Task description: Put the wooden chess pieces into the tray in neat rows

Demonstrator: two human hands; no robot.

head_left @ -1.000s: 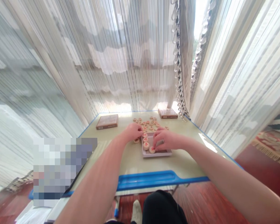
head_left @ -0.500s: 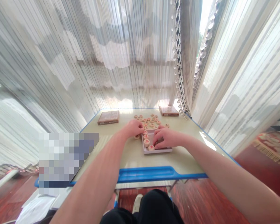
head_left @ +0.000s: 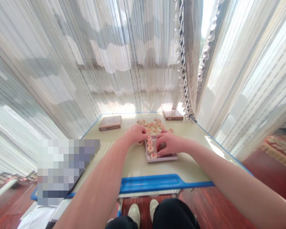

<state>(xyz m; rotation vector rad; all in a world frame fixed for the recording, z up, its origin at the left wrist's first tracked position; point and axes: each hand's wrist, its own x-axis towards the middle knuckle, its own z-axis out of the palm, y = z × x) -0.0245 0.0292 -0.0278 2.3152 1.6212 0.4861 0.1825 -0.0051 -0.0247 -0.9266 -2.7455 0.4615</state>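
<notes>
A shallow pale box [head_left: 162, 159] lies on the table with several round wooden Chinese chess pieces lined along its left side. A piece with a red character [head_left: 153, 156] sits in the near left corner. My right hand [head_left: 170, 142] reaches into the box, fingers curved and apart, with one fingertip against that corner piece. At the box's far left corner, my left hand [head_left: 136, 133] has its fingers pinched together beside another chess piece [head_left: 149, 138]; what they grip is hidden. A loose chess piece [head_left: 140, 142] lies under the left hand, outside the box.
Several loose chess pieces [head_left: 154, 124] are scattered beyond the box. Flat brown boxes stand at the back left [head_left: 110, 122] and back right [head_left: 173, 114]. The table's blue front edge [head_left: 150, 183] has a recessed tray. Sheer curtains [head_left: 133, 63] hang behind.
The piece at my right fingertips has shifted slightly left into the box's near corner. My left hand stays at the far left corner. The whole view has tilted slightly.
</notes>
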